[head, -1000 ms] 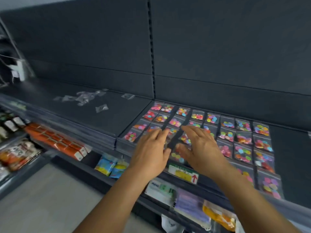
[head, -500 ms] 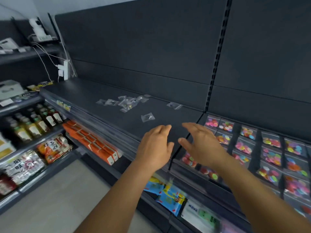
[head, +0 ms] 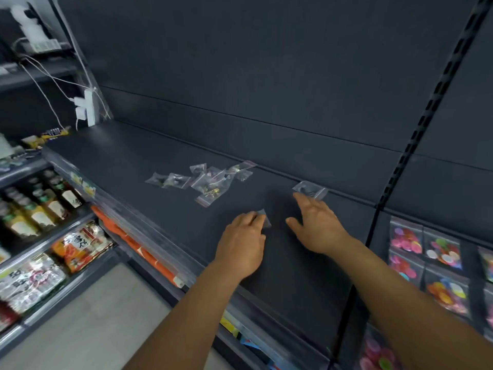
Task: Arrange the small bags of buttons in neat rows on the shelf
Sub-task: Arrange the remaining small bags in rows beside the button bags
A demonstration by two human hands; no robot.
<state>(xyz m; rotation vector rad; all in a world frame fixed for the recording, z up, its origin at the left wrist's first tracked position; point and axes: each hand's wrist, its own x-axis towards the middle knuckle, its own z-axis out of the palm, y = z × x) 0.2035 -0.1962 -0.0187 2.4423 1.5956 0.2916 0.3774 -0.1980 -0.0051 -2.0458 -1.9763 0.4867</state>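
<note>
Left hand (head: 241, 243) covers most of small bag (head: 265, 220); contents unreadable.

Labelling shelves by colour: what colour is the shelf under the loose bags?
Dark grey shelf; head view.

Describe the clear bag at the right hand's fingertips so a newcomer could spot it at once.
Start at the dark shelf left of the slotted upright. Follow its back edge right from the heap of clear bags to the right hand. The small clear bag lies alone at its fingertips, apart from the heap.
</note>
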